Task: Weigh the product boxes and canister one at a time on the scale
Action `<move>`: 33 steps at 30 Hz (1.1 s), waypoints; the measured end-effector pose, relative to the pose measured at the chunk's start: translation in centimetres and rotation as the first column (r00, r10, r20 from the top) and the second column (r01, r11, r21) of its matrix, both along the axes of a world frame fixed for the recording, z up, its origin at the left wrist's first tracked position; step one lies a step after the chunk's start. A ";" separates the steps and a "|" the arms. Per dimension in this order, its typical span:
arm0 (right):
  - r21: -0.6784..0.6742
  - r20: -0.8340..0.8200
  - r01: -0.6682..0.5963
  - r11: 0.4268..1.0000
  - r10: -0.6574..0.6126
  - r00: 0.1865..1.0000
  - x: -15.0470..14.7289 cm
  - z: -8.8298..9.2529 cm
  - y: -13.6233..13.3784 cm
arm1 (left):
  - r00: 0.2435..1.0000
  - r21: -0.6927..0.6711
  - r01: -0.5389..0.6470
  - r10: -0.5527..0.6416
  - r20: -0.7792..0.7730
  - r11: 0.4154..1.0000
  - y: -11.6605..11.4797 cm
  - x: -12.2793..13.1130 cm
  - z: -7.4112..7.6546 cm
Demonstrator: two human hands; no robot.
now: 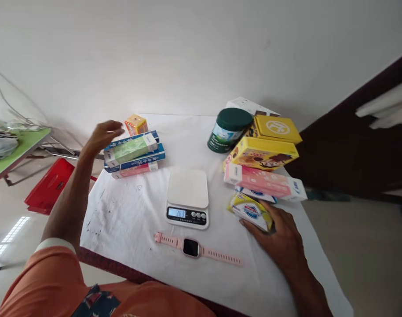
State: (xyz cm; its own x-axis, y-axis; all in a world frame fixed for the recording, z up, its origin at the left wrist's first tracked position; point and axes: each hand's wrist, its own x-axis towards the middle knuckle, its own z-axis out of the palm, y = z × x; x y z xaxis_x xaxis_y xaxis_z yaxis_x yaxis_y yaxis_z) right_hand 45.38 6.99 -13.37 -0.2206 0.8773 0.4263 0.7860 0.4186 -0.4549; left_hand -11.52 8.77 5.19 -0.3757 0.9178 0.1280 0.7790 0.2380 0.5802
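My right hand (283, 233) grips a yellow soap box (250, 211) by its near right corner, thumb on the front edge. Just behind it, a blue-and-white box (258, 194) is partly covered by a pink toothpaste box (260, 179). My left hand (104, 134) hovers by the far left end of a pile of boxes, fingers stretched out and holding nothing. That pile has a green toothpaste box (131, 149) on top, blue boxes (141, 161) under it and a pink box (135, 170) at the front. A small orange-yellow box (136, 125) stands behind.
A white kitchen scale (188, 189) showing 363 sits mid-table, its plate bare. Before it lies a pink-strapped smartwatch (191, 248). At the back right stand a dark green tub (227, 130) and yellow boxes (263, 152). A red bag (51, 187) is on the floor.
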 end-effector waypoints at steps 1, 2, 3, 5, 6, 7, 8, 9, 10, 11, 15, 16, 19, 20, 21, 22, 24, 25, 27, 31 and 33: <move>-0.030 -0.016 0.014 0.999 -0.014 1.000 0.1 0.2 -0.2 | 0.999 0.090 -0.037 0.039 -0.027 0.995 -1.3 1.0 0.2; -0.060 -0.036 0.032 0.998 -0.034 0.999 0.1 0.6 -0.5 | 0.991 0.266 -0.073 0.099 -0.085 0.961 -2.9 2.3 0.3; -0.093 -0.056 0.045 0.995 -0.051 0.997 0.1 1.1 -0.8 | 0.977 0.402 -0.061 0.137 -0.164 0.914 -4.6 3.8 0.1; -0.146 -0.102 0.042 0.988 -0.057 0.993 -0.2 2.7 -1.6 | 0.951 0.453 0.025 0.118 -0.284 0.891 -8.3 7.2 -1.3; -0.155 -0.121 0.024 0.988 -0.043 0.992 -0.6 3.6 -1.9 | 0.962 0.448 0.066 0.062 -0.264 0.892 -9.9 8.9 -2.5; -0.150 -0.135 -0.007 0.989 -0.013 0.991 -1.3 4.6 -2.1 | 0.979 0.402 0.135 -0.058 -0.197 0.906 -11.2 10.6 -4.0; -0.131 -0.142 -0.046 0.990 0.028 0.990 -2.2 5.6 -2.1 | 0.981 0.360 0.187 -0.155 -0.116 0.914 -12.3 12.1 -5.7; -0.098 -0.138 -0.085 0.992 0.071 0.988 -3.4 6.5 -1.8 | 0.972 0.316 0.231 -0.231 -0.041 0.920 -12.9 13.3 -7.5; -0.059 -0.126 -0.135 0.989 0.127 0.984 -4.8 7.3 -1.5 | 0.960 0.274 0.262 -0.278 0.019 0.925 -13.3 14.2 -9.2; -0.019 -0.113 -0.184 0.983 0.181 0.977 -6.3 7.9 -0.9 | 0.954 0.240 0.273 -0.294 0.060 0.932 -13.4 14.7 -10.8; 0.053 -0.040 -0.339 0.939 0.341 0.939 -12.4 8.1 1.3 | 0.952 0.198 0.274 -0.294 0.080 0.941 -13.1 14.5 -14.0; 0.051 -0.019 -0.363 0.930 0.364 0.931 -13.6 7.7 1.8 | 0.952 0.199 0.280 -0.299 0.072 0.939 -13.1 14.2 -14.2; 0.016 0.036 -0.391 0.920 0.390 0.920 -15.9 6.4 2.7 | 0.946 0.198 0.306 -0.322 0.049 0.931 -13.1 13.7 -14.1; -0.002 0.050 -0.390 0.921 0.389 0.920 -16.3 6.0 2.9 | 0.942 0.188 0.319 -0.332 0.040 0.929 -13.2 13.6 -14.1; -0.018 0.061 -0.386 0.922 0.386 0.920 -16.6 5.8 3.1 | 0.939 0.174 0.332 -0.342 0.029 0.927 -13.2 13.6 -14.1; -0.029 0.070 -0.382 0.924 0.383 0.921 -16.6 5.6 3.1 | 0.936 0.156 0.344 -0.351 0.019 0.926 -13.2 13.7 -14.2; -0.026 0.068 -0.377 0.926 0.378 0.923 -15.9 5.8 3.0 | 0.928 0.124 0.370 -0.373 -0.003 0.921 -13.3 13.8 -14.3; -0.009 0.048 -0.363 0.932 0.363 0.931 -15.2 6.0 2.7 | 0.925 0.116 0.379 -0.380 -0.014 0.918 -13.4 13.8 -14.4; 0.023 -0.029 -0.303 0.953 0.304 0.952 -13.1 6.7 1.5 | 0.924 0.113 0.381 -0.380 -0.034 0.918 -13.5 13.9 -14.5; -0.027 -0.109 -0.190 0.981 0.186 0.977 -7.8 7.2 -2.5 | 0.924 0.114 0.381 -0.375 -0.067 0.918 -13.6 14.4 -14.4; -0.036 -0.095 -0.083 0.996 0.079 0.992 -5.6 6.3 -4.3 | 0.921 0.108 0.390 -0.384 -0.069 0.915 -13.4 14.7 -14.4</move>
